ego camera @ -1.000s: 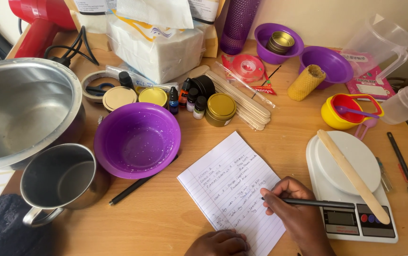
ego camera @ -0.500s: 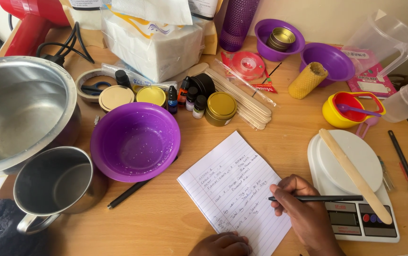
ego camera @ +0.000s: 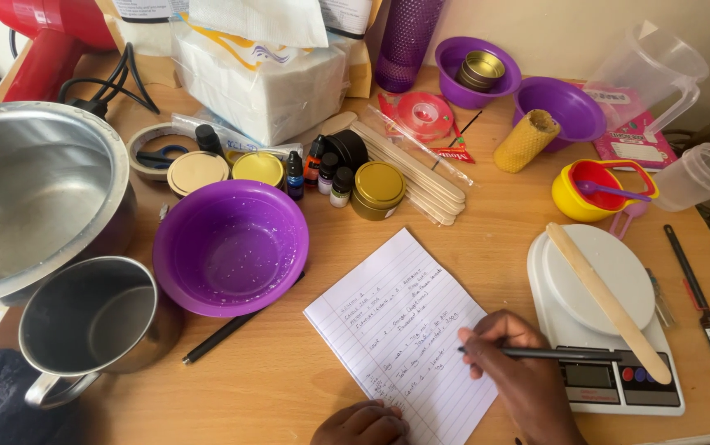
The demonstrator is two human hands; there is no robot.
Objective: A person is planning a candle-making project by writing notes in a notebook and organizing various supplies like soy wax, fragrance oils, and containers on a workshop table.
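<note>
A pen (ego camera: 536, 353) is gripped between the closed fingers of the right hand (ego camera: 520, 371), its tip resting on the lined sheet (ego camera: 408, 330) just left of the grip, while its barrel extends rightward over the front of the scale (ego camera: 610, 346). The left hand (ego camera: 363, 424) is curled and pressed on the sheet's near corner, below and left of the grip; nothing is held in it. The sheet lies flat on the table (ego camera: 487, 247), directly under the pen tip. Several risks are judged possible. If the pressure of the left hand is released, the sheet may be dragged by the pen and the writing smeared or skewed. The wooden stick (ego camera: 606, 301) is laid loosely across the scale plate, just right of the grip; it may be knocked off by the pen's rear end or by the wrist when a line is finished. The scale's buttons, close under the barrel, may be pressed by accident. Above and left of the grip, the purple bowl (ego camera: 231, 247) sits near the sheet's top corner, with a second pen (ego camera: 235, 325) beside it; either may be nudged if the sheet is repositioned. Residue in the bowl cannot be identified.
</note>
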